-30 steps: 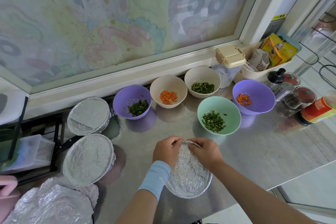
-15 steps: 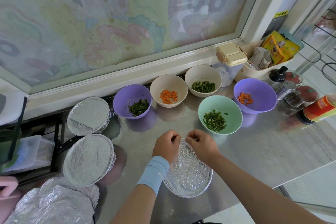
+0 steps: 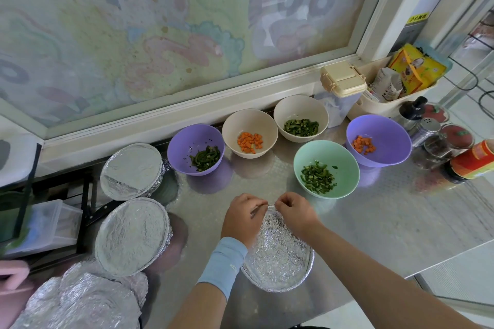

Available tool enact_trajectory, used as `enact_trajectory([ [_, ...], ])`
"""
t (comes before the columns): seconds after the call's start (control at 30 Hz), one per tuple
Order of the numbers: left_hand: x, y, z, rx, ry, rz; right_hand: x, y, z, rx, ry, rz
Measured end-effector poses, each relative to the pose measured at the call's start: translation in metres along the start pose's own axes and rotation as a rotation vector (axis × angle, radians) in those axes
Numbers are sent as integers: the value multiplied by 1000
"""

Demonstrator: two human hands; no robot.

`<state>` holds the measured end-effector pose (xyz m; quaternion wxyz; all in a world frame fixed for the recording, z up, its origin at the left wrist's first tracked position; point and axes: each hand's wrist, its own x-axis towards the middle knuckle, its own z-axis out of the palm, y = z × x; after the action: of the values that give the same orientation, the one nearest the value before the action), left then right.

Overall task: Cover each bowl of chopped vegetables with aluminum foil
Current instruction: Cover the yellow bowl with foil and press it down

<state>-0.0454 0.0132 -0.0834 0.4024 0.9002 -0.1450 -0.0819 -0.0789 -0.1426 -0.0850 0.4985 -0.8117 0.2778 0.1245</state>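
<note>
1. Two hands work the far rim of the foil-wrapped bowl (image 3: 278,256) on a steel surface (image 3: 387,222). The left grip (image 3: 242,219) and the right grip (image 3: 292,214), knuckles nearly meeting, each pinch the foil edge with curled fingers.
2. The wrapped bowl lies just under the two grips and nearer the person. A blue wristband (image 3: 223,262) sits behind the left grip.
3. Five bowls stand uncovered beyond the grips:
   - a mint bowl (image 3: 344,165) of chopped greens, just past the right grip
   - a purple carrot bowl (image 3: 387,139), farther right
   - a beige carrot bowl (image 3: 250,125) by the window ledge
   - a beige greens bowl (image 3: 299,109) by the window ledge
   - a purple greens bowl (image 3: 192,139), beyond the left grip
4. Well left of the left grip sit two finished bowls, the rear covered bowl (image 3: 132,171) and the front covered bowl (image 3: 132,236). Crumpled spare foil (image 3: 80,299) lies nearer the person.
</note>
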Motion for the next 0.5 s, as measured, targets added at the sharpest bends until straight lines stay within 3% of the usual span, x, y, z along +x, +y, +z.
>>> enact_trajectory([
  [0.17,-5,-6,2,78,6,93,-11,-1,-3,-62,131,-281],
  [0.27,-7,-5,3,76,-15,82,-16,5,-3,-202,113,-422],
  [0.5,-15,-4,3,-30,14,50,-21,15,2,-234,141,-465],
])
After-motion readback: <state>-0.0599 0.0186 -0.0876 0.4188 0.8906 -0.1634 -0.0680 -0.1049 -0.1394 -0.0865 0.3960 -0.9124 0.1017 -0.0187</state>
